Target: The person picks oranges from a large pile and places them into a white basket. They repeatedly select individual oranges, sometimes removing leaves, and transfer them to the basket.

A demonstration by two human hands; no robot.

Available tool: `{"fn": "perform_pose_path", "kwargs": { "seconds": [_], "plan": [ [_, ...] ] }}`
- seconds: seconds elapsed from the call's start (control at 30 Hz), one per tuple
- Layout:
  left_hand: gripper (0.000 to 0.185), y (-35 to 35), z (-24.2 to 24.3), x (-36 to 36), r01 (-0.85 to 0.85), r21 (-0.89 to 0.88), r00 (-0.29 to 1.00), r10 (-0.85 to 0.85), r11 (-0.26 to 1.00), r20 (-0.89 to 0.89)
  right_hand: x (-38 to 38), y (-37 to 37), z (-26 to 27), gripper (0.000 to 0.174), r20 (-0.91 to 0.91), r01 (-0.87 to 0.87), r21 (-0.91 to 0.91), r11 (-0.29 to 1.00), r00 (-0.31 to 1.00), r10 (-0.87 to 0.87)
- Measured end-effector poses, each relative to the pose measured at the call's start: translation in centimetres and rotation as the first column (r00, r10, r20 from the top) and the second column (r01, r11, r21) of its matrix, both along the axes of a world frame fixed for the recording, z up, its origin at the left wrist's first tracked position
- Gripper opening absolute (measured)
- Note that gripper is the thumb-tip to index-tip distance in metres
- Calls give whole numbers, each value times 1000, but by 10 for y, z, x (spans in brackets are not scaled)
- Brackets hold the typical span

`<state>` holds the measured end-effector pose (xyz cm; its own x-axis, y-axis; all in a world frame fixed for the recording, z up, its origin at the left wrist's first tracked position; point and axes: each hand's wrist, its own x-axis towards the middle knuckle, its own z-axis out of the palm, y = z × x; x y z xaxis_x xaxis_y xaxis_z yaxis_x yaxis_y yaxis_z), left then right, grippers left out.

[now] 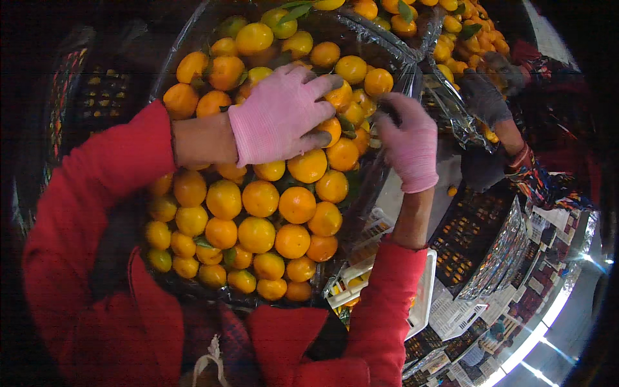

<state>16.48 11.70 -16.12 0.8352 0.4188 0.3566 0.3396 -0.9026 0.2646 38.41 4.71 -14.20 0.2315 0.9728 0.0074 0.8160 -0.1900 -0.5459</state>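
A large heap of orange mandarins (pixel 256 198) lies before me on dark plastic film, the nearer fruit in close rows and some bearing green leaves. My left hand (pixel 285 113), in a pink knit glove with dark fingertips, rests spread over the middle of the heap. Its fingers lie on and between several mandarins; whether it grips one cannot be told. At the heap's right edge is my right hand (pixel 408 138), gloved alike, with its fingers curled toward the fruit. Its fingertips are partly hidden and blurred, and what is between them cannot be made out.
Clear plastic film (pixel 411 63) runs between this heap and a second heap of mandarins (pixel 454 43) at the upper right. A co-worker's dark-gloved hands (pixel 486 96) are beside that heap. White plastic crates (pixel 454 314) stand lower right, near dark crates (pixel 459 237) of fruit.
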Motion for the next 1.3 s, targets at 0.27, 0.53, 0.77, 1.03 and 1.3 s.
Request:
{"fn": "perform_pose_path", "kwargs": {
  "seconds": [0.27, 0.53, 0.77, 1.03, 1.3],
  "plan": [
    [70, 15, 13, 36, -65, -183, 953, 7, 981, -301, -7, 7, -22, 40, 303, -160, -246, 956, 924, 233],
    [73, 20, -3, 32, -55, -204, 957, -6, 977, -291, 17, 17, -13, 29, 75, -155, -169, 973, 983, 169],
    [72, 21, -4, 35, -45, -175, 948, -14, 983, -318, 17, 9, -4, 18, 307, -370, -301, 879, 835, 457],
    [62, 20, -8, 35, 33, 54, 980, -22, 998, -197, 3, -14, -7, 35, 42, -245, -138, 960, 967, 253],
    [45, 9, -10, 40, 75, -55, 988, -81, 996, -130, 12, 0, 14, 45, 42, -95, 88, 992, 995, 92]
  ]
}}
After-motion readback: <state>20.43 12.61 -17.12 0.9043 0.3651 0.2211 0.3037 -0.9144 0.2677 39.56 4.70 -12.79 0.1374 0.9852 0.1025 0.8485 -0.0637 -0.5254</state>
